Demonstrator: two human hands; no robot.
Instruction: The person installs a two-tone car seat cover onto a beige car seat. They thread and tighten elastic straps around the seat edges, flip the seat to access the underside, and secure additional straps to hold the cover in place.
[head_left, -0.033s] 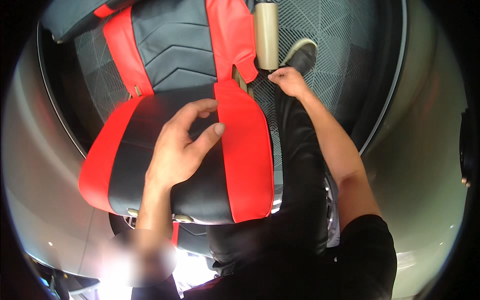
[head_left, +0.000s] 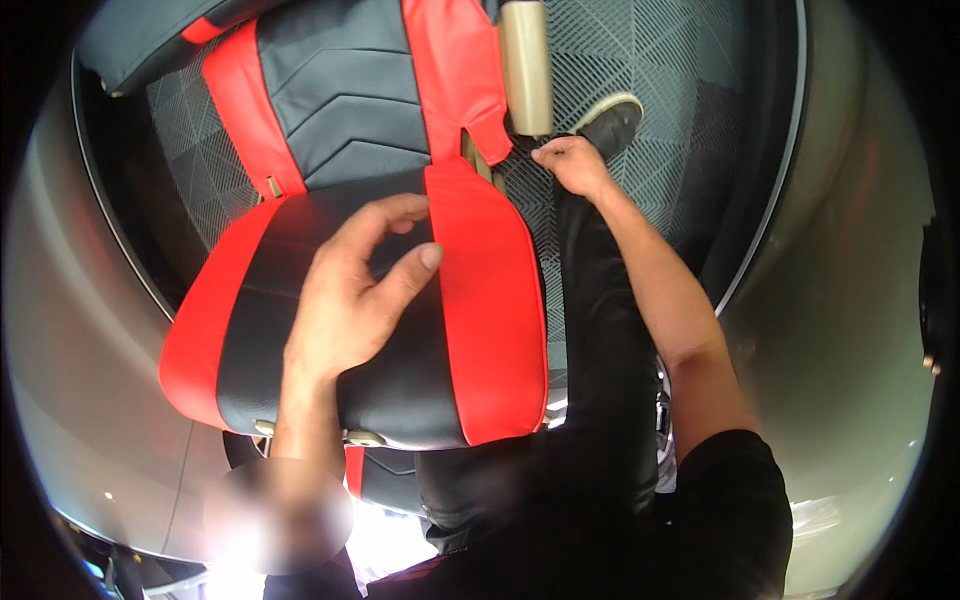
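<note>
Left of the red-and-black leather-look seat [head_left: 490,340]: curved grey-green painted panel [head_left: 120,390], shiny. Beyond the seat's far left corner, dark padded piece with a red strip [head_left: 140,50], partly cut off by the view. My left hand [head_left: 345,300] is over the middle of the seat's cushion, thumb and fingers spread in a loose C, nothing in it; can't tell if it touches the cover. My wrist crosses the seat's near edge, beside a small beige tab [head_left: 362,438]. Right of the seat's backrest, long beige rounded armrest-like bar [head_left: 526,70]. My right hand [head_left: 575,163] is just below its near end, fingertips bunched almost together; can't tell if they grip anything. My black-trousered leg [head_left: 605,330] fills the space along the seat's right side, ending in a dark shoe with a pale sole [head_left: 613,128] on the grey ridged floor mat [head_left: 690,150]. Far right of the seat, another curved painted panel [head_left: 860,300]. Seat is centre-left of view, long axis running away from me, leaning slightly left: rounded cushion nearest, backrest beyond, its stitched chevrons peaking away from me.
</note>
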